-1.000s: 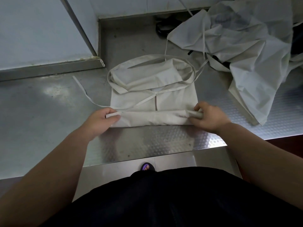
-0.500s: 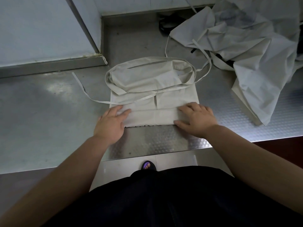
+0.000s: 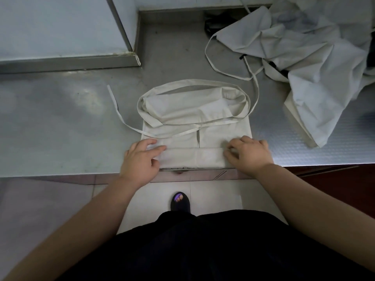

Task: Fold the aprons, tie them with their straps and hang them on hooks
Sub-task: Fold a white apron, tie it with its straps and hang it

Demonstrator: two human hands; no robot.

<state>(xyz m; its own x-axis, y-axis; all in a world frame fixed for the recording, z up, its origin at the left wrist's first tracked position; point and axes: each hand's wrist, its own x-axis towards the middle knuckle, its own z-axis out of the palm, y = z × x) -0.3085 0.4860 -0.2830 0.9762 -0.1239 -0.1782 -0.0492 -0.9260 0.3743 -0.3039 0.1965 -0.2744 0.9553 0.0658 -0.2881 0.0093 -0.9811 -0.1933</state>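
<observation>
A cream apron (image 3: 194,110) lies folded into a narrow rectangle on the steel table (image 3: 60,128), at its near edge. Its neck loop circles the far part, and one thin strap (image 3: 117,110) trails off to the left. The near end is turned over into a flat band (image 3: 194,157). My left hand (image 3: 140,159) holds the band's left end, fingers on top and thumb at the near side. My right hand (image 3: 248,154) holds the right end with curled fingers.
A crumpled heap of pale aprons (image 3: 316,57) with loose straps fills the table's far right. A raised blue-white panel (image 3: 60,27) blocks the far left. Below the table edge are a tiled floor and my sandalled foot (image 3: 179,201).
The band was gripped and rolled away from me, then pressed flat under both palms. Now both hands have slid out to its ends and the fingers curl on it again.
</observation>
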